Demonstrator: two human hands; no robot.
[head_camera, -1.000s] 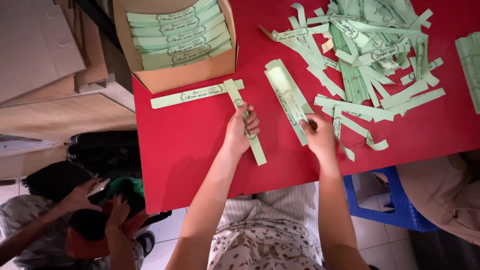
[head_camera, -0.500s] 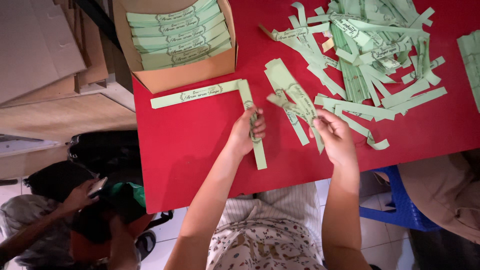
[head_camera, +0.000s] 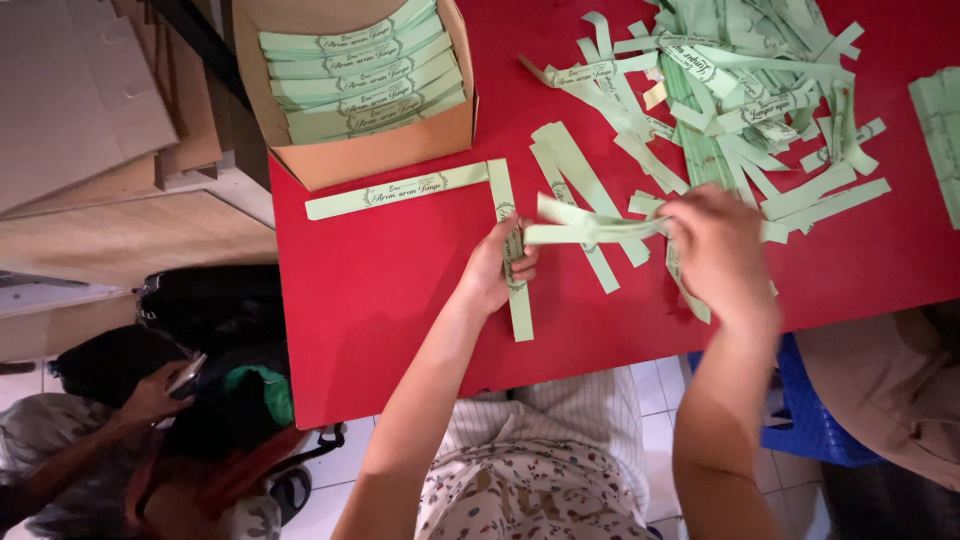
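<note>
My left hand presses on a long pale-green paper strip that lies lengthwise on the red table. My right hand is blurred and grips one end of a second green strip, held just above the table and reaching toward my left hand. Another green strip lies flat near the cardboard box. A big loose pile of green strips covers the table beyond my right hand.
An open cardboard box holds stacked green strips at the table's far left. More strips lie at the right edge. Another person crouches on the floor at the lower left. A blue stool stands under the table.
My right hand has lifted a green strip out of the pile and drawn it toward my left hand. The left hand has stayed on its strip.
</note>
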